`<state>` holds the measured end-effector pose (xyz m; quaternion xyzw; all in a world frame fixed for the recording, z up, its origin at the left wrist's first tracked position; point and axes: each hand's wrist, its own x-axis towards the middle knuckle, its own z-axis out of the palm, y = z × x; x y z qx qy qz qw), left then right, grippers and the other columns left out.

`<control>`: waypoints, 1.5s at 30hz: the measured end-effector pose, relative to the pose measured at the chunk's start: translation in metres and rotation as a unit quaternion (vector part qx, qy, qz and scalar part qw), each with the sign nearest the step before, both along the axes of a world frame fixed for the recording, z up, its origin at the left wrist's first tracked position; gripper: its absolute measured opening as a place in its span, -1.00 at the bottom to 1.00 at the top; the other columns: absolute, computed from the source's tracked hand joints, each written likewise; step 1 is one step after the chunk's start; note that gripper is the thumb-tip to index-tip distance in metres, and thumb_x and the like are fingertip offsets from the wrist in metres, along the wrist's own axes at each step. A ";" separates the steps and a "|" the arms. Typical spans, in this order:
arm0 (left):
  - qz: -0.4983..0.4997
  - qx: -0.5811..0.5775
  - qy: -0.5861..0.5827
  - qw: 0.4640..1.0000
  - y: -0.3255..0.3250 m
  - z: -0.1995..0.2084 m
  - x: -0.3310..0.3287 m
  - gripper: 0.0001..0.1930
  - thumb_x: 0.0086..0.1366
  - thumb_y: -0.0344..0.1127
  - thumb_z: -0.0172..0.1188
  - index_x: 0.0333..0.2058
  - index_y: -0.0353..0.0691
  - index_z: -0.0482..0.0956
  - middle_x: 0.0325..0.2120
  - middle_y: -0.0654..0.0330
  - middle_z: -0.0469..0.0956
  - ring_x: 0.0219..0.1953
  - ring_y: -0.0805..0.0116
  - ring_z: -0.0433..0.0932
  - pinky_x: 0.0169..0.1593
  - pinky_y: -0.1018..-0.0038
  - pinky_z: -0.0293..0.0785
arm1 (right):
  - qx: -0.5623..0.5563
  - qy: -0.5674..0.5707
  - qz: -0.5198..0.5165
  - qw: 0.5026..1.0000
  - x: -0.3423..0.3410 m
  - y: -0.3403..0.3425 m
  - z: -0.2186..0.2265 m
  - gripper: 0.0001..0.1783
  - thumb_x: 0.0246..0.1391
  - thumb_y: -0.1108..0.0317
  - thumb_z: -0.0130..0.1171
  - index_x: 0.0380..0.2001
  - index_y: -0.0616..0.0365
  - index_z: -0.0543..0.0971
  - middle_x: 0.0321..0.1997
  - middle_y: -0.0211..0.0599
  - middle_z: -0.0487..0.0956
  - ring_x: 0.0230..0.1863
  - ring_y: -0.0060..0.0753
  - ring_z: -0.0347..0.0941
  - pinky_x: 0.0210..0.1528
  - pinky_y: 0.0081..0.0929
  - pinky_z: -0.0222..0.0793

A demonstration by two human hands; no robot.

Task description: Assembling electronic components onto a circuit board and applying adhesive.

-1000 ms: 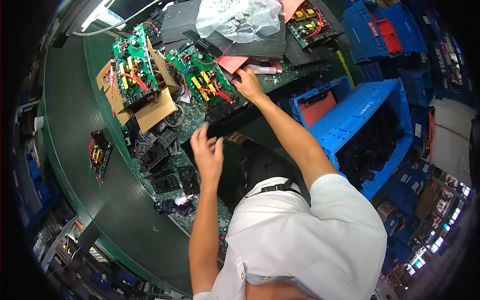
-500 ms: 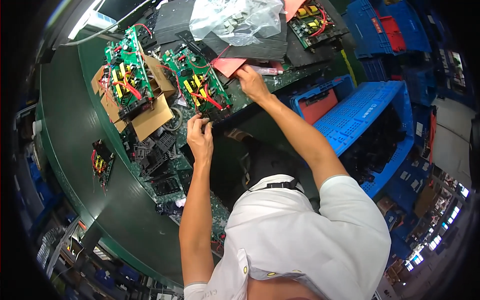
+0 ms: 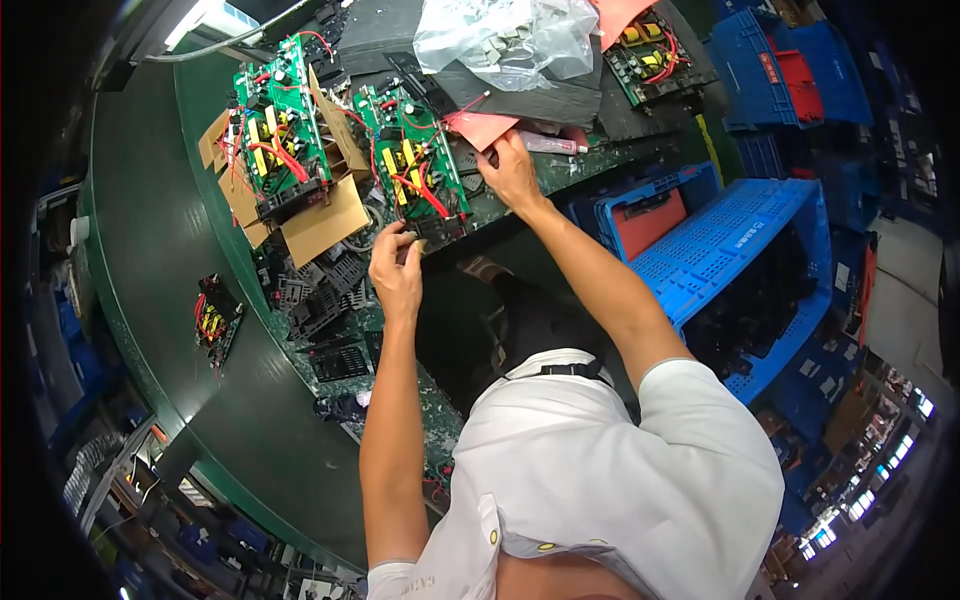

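My left hand [image 3: 397, 275] is at the near edge of a green circuit board [image 3: 412, 150] with yellow parts and red wires. Thumb and fingers are bent together around a small piece too hidden to name. My right hand [image 3: 512, 178] is beside a pink-red sheet [image 3: 482, 128], right of that board. Its fingers curl in by the sheet's near edge, and what they hold, if anything, is hidden. A white and red tube [image 3: 552, 144] lies just right of these fingers. Left of the board, a second green circuit board [image 3: 278, 125] rests on an open cardboard box [image 3: 325, 222].
Black plastic parts [image 3: 325, 290] are heaped near the box. A clear bag [image 3: 505, 40] of small pale pieces lies on dark sheets at the back. Another board [image 3: 645, 55] is at back right. Blue crates [image 3: 735, 245] stand at my right. A small board [image 3: 215, 320] lies on the green belt [image 3: 150, 230].
The view has shifted, so bench and boards appear farther right. Against the bench, both hands are slightly farther left. The right fingers have curled in more beside the pink-red sheet.
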<state>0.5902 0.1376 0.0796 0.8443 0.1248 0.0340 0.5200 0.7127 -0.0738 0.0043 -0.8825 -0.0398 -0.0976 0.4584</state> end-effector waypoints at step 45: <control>0.179 -0.034 0.164 0.970 0.054 0.000 -0.349 -0.74 0.29 -0.37 0.23 -0.11 -0.40 0.59 -0.21 -0.01 0.64 -0.15 0.24 0.62 -0.03 0.40 0.50 | 0.028 0.256 0.320 0.912 -0.204 0.073 0.032 -0.77 0.19 0.39 0.10 -0.10 0.18 0.54 -0.36 -0.07 0.65 -0.36 -0.07 0.62 -0.26 -0.24 0.53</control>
